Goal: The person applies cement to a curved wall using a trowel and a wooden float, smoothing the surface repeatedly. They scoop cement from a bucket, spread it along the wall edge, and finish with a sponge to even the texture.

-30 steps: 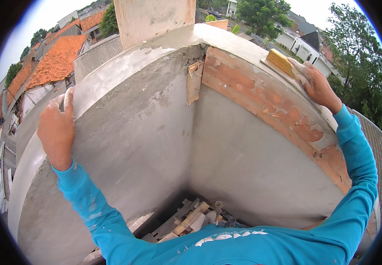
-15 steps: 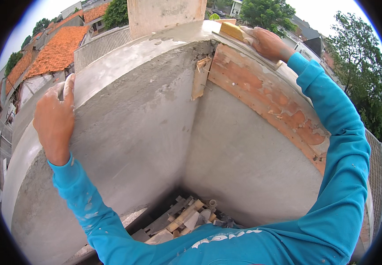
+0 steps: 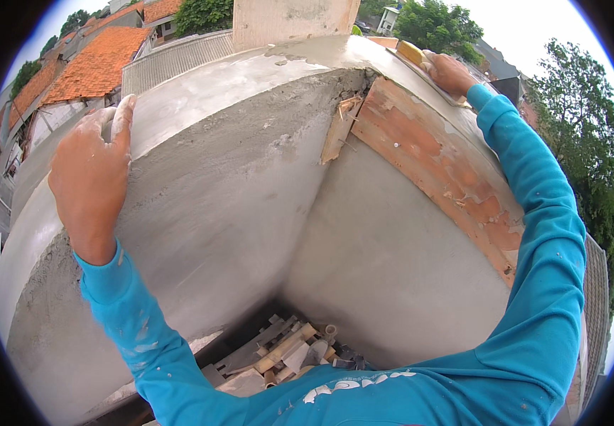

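At the left, my left hand (image 3: 94, 174) lies over the plastered top edge of the grey wall (image 3: 221, 170). Its thumb and index finger, whitened with plaster, stretch forward and apart; the other fingers are mostly hidden. Nothing shows in its grasp. My right hand (image 3: 450, 74) reaches to the far right, closed around the yellow handle of a flat plastering float (image 3: 411, 53). The float lies along the wet top of the right-hand wall, above a plaster-smeared board (image 3: 438, 170) fixed to that wall's inner face. A short wood piece (image 3: 340, 129) is set at the corner.
A pale upright pillar (image 3: 296, 20) rises behind the corner. Below, between the walls, lie wood scraps and rubble (image 3: 296, 348). Orange tiled roofs (image 3: 94, 64) stand beyond the left wall, and a tall tree (image 3: 580, 135) beyond the right.
My view has shifted, so the corner and pillar appear farther right. My right hand and the float sit slightly farther right and lower in view. My left hand stays on the wall top.
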